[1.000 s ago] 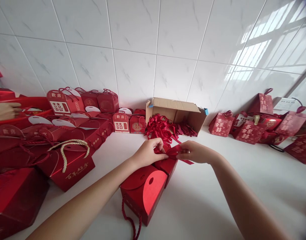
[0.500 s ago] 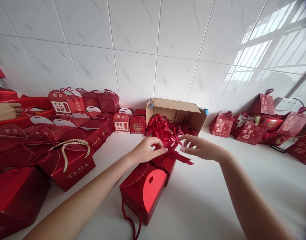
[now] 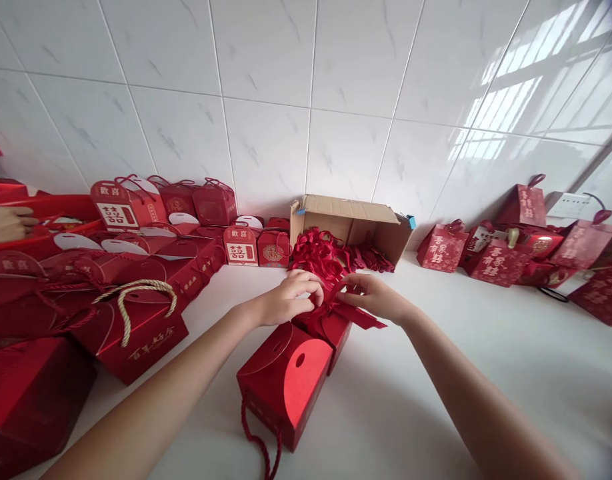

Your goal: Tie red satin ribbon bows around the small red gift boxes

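Note:
A small red gift box (image 3: pixel 339 333) with a red ribbon (image 3: pixel 359 315) on top stands in the middle of the white table. My right hand (image 3: pixel 373 297) is closed on the ribbon, its thumb and forefinger pinched at the knot area. On the other side, my left hand (image 3: pixel 291 298) has its fingers curled at the ribbon too, thumb close to the fingertips; what lies between them is hard to make out. Closer to me is a larger red gift box (image 3: pixel 291 380), its round flaps folded over and a twisted red cord (image 3: pixel 259 437) hanging from its side.
Behind my hands a cardboard box (image 3: pixel 349 208) lies on its side, with a heap of red ribbons (image 3: pixel 319 252) spilling out. Many red gift boxes (image 3: pixel 151 340) crowd the left, and several patterned ones (image 3: pixel 442 248) the right. Another person's hand (image 3: pixel 9 225) is at a red basket (image 3: pixel 81 203).
My right hand has moved left onto the ribbon and pinched it. My left hand has shifted slightly left, its fingers curling over more. The boxes stand as before.

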Action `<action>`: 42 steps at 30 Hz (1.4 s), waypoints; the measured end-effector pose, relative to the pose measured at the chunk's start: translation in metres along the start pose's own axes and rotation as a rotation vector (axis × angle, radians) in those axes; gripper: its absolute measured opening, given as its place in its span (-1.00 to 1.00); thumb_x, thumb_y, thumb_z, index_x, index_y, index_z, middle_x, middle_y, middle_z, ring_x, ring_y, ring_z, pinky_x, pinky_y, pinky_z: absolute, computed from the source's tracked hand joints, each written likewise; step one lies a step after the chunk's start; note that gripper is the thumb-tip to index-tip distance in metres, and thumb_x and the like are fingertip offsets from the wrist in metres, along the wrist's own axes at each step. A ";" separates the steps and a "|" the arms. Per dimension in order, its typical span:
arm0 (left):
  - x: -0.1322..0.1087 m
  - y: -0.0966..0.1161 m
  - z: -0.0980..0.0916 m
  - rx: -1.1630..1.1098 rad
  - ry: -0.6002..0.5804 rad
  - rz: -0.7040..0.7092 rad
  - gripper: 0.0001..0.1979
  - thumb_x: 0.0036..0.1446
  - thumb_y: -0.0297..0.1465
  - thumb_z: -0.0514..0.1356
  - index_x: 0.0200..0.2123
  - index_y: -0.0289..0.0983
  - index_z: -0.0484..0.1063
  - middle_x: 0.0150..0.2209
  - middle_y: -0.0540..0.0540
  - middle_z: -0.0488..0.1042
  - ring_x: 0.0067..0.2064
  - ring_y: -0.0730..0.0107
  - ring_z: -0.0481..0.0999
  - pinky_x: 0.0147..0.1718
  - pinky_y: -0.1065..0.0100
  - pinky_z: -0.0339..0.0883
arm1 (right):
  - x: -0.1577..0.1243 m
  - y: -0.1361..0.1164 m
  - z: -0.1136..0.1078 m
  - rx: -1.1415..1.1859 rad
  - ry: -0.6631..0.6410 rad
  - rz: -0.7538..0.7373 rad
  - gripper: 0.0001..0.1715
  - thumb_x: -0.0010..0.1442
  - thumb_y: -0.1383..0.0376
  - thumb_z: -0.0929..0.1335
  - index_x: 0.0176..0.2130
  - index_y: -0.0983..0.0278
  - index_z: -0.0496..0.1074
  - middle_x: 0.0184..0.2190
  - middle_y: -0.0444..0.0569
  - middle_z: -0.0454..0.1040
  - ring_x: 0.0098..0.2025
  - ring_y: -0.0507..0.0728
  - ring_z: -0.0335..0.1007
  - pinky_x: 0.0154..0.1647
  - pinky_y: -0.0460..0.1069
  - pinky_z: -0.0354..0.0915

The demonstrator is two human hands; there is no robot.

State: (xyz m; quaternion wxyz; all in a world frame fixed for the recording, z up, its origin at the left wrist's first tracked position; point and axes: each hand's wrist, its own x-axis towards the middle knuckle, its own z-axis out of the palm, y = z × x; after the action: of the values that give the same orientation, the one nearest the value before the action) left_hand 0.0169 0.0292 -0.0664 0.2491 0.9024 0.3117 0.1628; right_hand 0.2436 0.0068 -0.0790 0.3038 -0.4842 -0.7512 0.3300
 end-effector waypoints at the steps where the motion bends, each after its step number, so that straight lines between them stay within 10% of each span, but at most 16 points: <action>1: 0.000 -0.001 0.001 0.025 0.023 0.017 -0.89 0.03 -0.45 0.07 -0.38 -0.19 0.38 -0.01 -0.03 0.33 0.12 0.21 0.15 0.14 0.17 0.03 | 0.001 0.000 -0.001 0.034 0.015 -0.017 -0.67 0.07 0.07 0.38 -0.32 0.29 0.43 -0.43 -0.12 0.38 -0.44 -0.01 0.21 -0.42 -0.09 0.17; 11: 0.001 -0.003 0.006 -0.155 0.087 0.068 -0.84 0.05 -0.26 0.18 -0.44 -0.21 0.45 0.00 -0.08 0.34 0.12 0.16 0.19 0.17 0.15 -0.03 | -0.006 -0.005 -0.014 0.423 -0.297 0.085 -0.65 -0.05 0.14 0.48 -0.39 0.38 0.44 -0.54 -0.16 0.30 -0.53 -0.06 0.13 -0.51 -0.12 0.08; 20: 0.003 -0.016 0.010 0.008 0.195 0.166 -0.79 -0.14 -0.60 0.05 -0.42 -0.22 0.35 -0.15 -0.04 0.39 0.02 0.26 0.25 0.08 0.26 0.09 | -0.005 -0.006 -0.014 0.435 -0.288 0.044 -0.67 0.07 0.12 0.43 -0.44 0.35 0.39 -0.56 -0.19 0.25 -0.54 -0.09 0.05 -0.53 -0.15 0.02; 35: 0.003 -0.004 0.007 -0.219 0.132 0.075 -0.83 0.03 -0.30 0.14 -0.49 -0.24 0.23 -0.14 -0.07 0.39 -0.01 0.25 0.29 0.06 0.27 0.12 | -0.004 -0.006 -0.008 0.249 -0.194 0.060 -0.25 0.19 -0.19 0.12 -0.56 0.36 0.35 -0.70 -0.24 -0.03 -0.61 -0.07 -0.16 -0.54 -0.08 -0.11; 42: 0.010 -0.011 0.015 -0.206 0.301 0.000 -0.63 0.08 -0.12 0.11 -0.59 -0.25 0.22 -0.27 -0.08 0.44 -0.14 0.29 0.38 -0.01 0.27 0.18 | -0.004 -0.010 0.000 0.164 -0.115 0.016 -0.33 0.11 -0.19 0.23 -0.63 0.29 0.09 -0.69 -0.24 -0.02 -0.61 -0.08 -0.17 -0.59 -0.08 -0.16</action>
State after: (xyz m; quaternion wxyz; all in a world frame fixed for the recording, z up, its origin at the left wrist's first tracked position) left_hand 0.0258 0.0375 -0.0837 0.2908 0.8375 0.3271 0.3271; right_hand 0.2396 0.0001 -0.0715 0.2963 -0.4440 -0.7339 0.4201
